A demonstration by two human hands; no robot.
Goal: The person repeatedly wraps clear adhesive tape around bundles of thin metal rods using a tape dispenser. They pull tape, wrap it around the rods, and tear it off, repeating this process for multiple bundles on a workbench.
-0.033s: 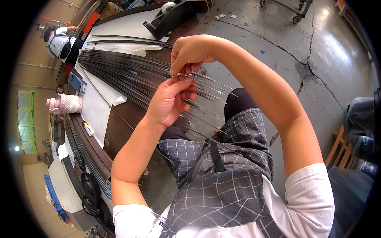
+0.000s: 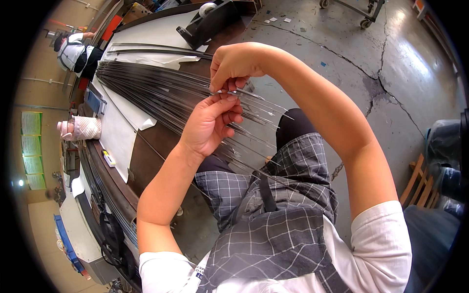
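Observation:
A fan of long, thin dark strips (image 2: 141,83) lies across the table, their loose ends sticking out past its edge over my lap. Several of these ends carry small shiny, whitish bits. My left hand (image 2: 207,124) is closed in a pinch, thumb against forefinger, on the end part of one strip. Just beyond it, my right hand (image 2: 239,63) comes over from the right and pinches the same strip, its fingertips almost touching the left ones. A small pale piece shows between the fingertips; what it is I cannot make out.
White paper (image 2: 118,146) covers part of the brown table (image 2: 151,156). A black tape dispenser (image 2: 207,24) stands at the far side. A pink bottle in a quilted cover (image 2: 85,128) and a small yellow-white tool (image 2: 108,158) are at left. Another person (image 2: 75,54) works far left.

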